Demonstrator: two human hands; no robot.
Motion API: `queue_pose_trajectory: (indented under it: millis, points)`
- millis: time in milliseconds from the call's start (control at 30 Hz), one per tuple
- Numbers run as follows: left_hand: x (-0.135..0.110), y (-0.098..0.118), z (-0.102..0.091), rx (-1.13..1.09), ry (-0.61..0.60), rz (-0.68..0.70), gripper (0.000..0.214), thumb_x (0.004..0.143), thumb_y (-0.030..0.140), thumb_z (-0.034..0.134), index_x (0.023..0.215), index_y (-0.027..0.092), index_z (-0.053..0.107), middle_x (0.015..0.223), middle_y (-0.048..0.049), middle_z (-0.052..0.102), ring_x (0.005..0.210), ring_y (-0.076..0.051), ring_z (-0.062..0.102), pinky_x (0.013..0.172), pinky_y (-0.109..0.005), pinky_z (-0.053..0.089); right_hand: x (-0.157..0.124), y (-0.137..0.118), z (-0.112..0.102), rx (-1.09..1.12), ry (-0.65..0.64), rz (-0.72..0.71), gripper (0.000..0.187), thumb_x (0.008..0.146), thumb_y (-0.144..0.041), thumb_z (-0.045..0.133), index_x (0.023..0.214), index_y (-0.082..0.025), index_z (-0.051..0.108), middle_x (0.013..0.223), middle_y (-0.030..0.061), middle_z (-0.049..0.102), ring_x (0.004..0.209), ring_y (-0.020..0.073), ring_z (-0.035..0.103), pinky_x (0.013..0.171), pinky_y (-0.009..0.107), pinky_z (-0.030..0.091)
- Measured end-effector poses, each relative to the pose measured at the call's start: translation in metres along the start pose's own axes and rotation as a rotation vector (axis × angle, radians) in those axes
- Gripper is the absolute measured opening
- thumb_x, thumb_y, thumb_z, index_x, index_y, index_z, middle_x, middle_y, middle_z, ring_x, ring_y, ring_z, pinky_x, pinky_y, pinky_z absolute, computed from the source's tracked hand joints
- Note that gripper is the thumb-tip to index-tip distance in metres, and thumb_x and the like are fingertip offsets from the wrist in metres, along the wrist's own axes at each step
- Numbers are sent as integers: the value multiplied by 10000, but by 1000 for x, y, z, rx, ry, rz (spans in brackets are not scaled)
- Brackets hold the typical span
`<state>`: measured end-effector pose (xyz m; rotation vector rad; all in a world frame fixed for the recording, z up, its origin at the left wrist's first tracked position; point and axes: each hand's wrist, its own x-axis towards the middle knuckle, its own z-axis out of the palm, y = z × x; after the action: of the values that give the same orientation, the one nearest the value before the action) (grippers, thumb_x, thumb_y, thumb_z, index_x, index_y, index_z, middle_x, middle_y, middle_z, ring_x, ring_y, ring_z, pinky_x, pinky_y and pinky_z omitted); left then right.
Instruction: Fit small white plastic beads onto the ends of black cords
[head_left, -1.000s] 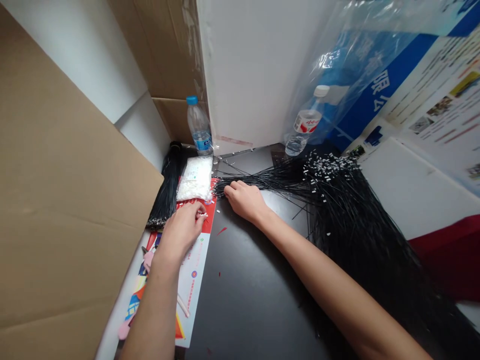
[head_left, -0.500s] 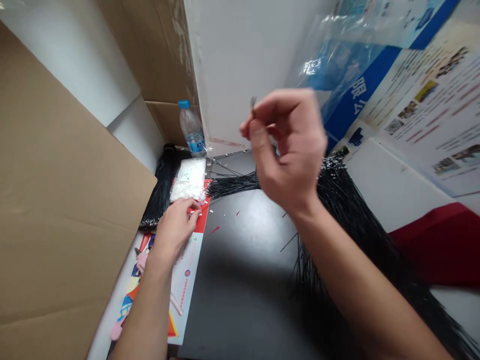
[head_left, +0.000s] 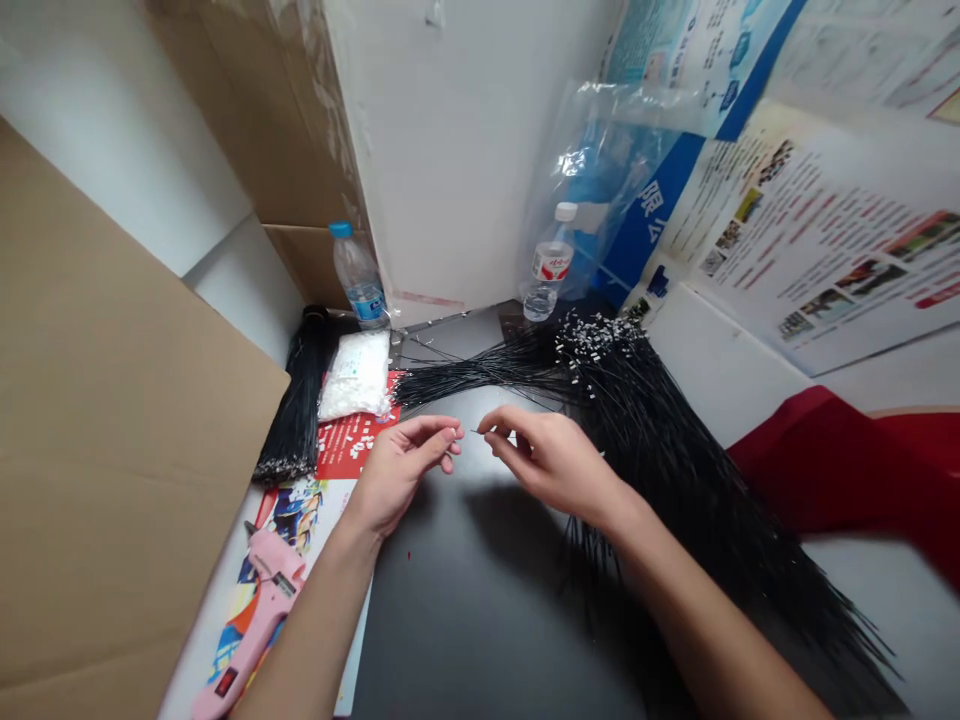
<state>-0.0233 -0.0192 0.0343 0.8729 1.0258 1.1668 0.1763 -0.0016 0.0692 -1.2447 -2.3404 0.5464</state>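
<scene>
Over the dark table, my left hand [head_left: 412,460] pinches a small white plastic piece [head_left: 457,434] between thumb and forefinger. Facing it a short gap away, my right hand [head_left: 551,455] is closed on a thin wire [head_left: 477,431], whose tip points left at the white piece; most of the wire is hidden by the hand. A bag of small white pieces [head_left: 356,375] lies beyond my left hand, with several loose ones [head_left: 363,447] on the red sheet. To the right, a large bundle of black wires [head_left: 675,450] with whitish ends spreads over the table.
A pink glue gun [head_left: 262,610] lies left of my left forearm. More black wires [head_left: 480,378] stretch across the back, near a blue-capped bottle [head_left: 360,280] and a white-capped bottle [head_left: 551,265]. A cardboard panel [head_left: 112,450] stands at left; red cloth [head_left: 810,480] is at right.
My right hand has come down from its raised position to face my left hand. The left hand has moved right, off the red sheet, with a white piece in its fingers.
</scene>
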Motion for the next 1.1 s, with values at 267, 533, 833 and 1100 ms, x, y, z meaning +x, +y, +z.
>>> queue_pose_trajectory:
  millis: [267,533,833,1100]
  points:
    - [2,-8,10,-54,-39,-90,286,664,327,882,856,143,777,822,-57,757,735,-134,698,650,-204,562,-14,3,25,411,139,135,118,912,-178,513,908,-178,631,748,-6,686,608,88,575,507,183,361]
    - [4,-17,9,-14,-13,-71,288,696,360,851,866,155,744,786,-22,725,708,-127,695,648,-207,569,-14,8,41,456,172,160,117,908,-222,561,859,-177,658,714,-16,658,552,74,518,516,186,376]
    - [3,-18,13,145,-17,-64,309,724,393,810,897,154,720,844,-39,751,651,-142,711,713,-266,569,-15,6,47,496,156,229,131,892,-227,570,823,-159,659,712,-1,675,583,82,559,522,184,388]
    - [3,-16,12,220,-16,-53,302,728,397,792,898,156,728,865,-48,747,658,-154,709,713,-278,558,-16,7,48,430,181,190,126,883,-211,567,821,-164,665,679,-6,665,555,82,548,533,190,397]
